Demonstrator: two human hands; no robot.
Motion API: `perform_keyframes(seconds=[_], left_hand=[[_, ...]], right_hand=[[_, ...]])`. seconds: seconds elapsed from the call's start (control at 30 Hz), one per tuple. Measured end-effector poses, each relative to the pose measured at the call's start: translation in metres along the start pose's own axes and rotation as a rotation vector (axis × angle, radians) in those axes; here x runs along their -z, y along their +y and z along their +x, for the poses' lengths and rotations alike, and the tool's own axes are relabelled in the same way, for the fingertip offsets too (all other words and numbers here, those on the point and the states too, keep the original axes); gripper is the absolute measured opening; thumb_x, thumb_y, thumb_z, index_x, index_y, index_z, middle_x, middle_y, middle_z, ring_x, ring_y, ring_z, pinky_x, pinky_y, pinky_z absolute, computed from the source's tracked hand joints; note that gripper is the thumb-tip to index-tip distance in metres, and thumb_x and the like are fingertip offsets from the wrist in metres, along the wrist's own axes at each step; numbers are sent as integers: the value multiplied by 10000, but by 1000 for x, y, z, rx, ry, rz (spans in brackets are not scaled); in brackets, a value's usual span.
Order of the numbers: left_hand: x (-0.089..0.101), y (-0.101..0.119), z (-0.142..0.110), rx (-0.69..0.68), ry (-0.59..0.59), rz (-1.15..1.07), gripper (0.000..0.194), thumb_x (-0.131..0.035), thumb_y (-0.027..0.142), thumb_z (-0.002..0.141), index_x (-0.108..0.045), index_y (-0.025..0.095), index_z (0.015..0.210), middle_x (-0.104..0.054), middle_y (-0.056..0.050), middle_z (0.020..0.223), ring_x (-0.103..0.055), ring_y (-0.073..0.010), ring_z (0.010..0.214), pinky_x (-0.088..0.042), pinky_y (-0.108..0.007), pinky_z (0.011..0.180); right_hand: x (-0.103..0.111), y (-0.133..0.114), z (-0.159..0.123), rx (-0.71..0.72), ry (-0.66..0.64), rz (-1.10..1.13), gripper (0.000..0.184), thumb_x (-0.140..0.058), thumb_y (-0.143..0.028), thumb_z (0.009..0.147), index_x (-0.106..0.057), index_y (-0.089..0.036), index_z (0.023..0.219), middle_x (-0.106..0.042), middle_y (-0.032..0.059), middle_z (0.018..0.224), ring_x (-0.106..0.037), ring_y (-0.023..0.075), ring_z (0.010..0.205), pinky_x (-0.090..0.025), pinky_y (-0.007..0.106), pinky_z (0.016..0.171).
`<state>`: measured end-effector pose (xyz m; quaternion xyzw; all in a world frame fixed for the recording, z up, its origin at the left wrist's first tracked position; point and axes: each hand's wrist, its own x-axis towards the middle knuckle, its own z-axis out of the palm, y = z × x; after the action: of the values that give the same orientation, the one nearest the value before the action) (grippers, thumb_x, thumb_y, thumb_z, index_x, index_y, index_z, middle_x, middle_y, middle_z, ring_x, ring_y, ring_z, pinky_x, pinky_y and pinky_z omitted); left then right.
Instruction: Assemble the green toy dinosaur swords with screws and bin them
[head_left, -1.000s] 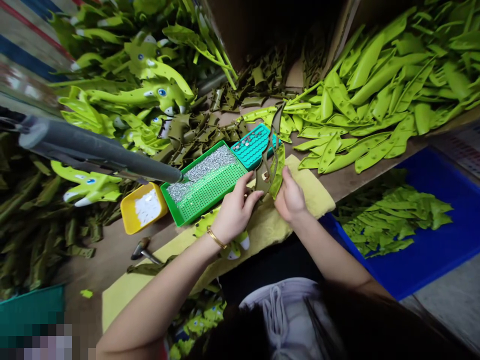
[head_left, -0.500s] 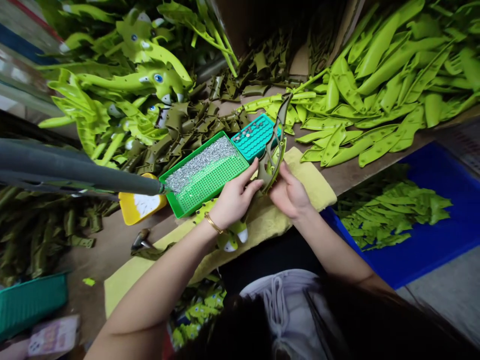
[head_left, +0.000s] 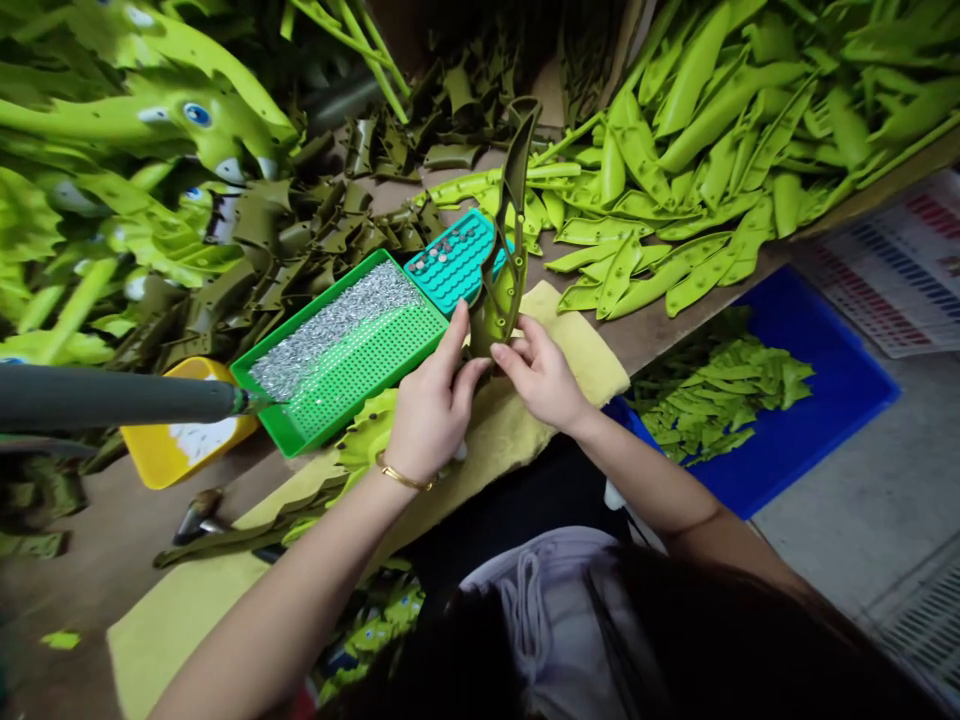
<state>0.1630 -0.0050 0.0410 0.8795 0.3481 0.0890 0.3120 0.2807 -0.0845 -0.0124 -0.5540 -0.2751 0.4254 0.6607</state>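
Note:
My left hand (head_left: 426, 412) and my right hand (head_left: 546, 378) hold the lower end of a long, curved olive plastic piece (head_left: 516, 165) with cut-out openings. It stands tilted up over the yellow cloth (head_left: 585, 345). A lime-green plastic piece (head_left: 504, 300) lies against it, between my hands; how the two join is hidden. Thumb and fingers of each hand are closed at the lower edge. Beneath my left wrist, a spiky lime-green toy part (head_left: 369, 432) rests on the cloth, partly covered. A dark olive strip (head_left: 247, 530) lies left of it, beside a hammer (head_left: 199, 515).
A green tray (head_left: 360, 385) of small silver pins adjoins a turquoise ridged tray (head_left: 450, 265). A yellow dish (head_left: 150, 455) holds white pieces. A grey tube (head_left: 112, 395) juts in from the left. Lime-green parts (head_left: 675, 190) are heaped right; a blue crate (head_left: 840, 370) stands below.
The olive piece has turned more upright, with the lime-green piece against it. My right hand's fingers have closed in at the lower edge. The view has shifted, moving the trays leftward.

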Motion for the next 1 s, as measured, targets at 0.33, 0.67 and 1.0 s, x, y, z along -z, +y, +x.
perform_keyframes(seconds=[0.33,0.67,1.0], left_hand=[[15,-5,20,72,-284,-269,587,-534,577,811,-597,120,1174,-690,-115,1094,-646,-275,931,-518,-420,877],[10,-28,7,128,-316,-242,635,-554,639,759,-627,165,1176,-670,-107,1235,-624,-313,1092,-472,-430,992],[8,-31,13,173,-421,-313,591,-567,626,749,-627,149,1091,-698,-112,1098,-640,-309,1004,-496,-429,910]], right_hand=[[95,-65,60,128,22,-661,460,-455,-572,900,-629,-175,1054,-682,69,947,-635,166,803,-532,348,797],[170,-73,148,237,415,-1430,400,-474,-271,894,-615,-113,1233,-646,174,1213,-545,314,1182,-403,517,1044],[171,-99,183,120,546,-1462,393,-542,-221,851,-579,-58,1206,-640,199,1162,-517,325,1205,-418,518,1027]])
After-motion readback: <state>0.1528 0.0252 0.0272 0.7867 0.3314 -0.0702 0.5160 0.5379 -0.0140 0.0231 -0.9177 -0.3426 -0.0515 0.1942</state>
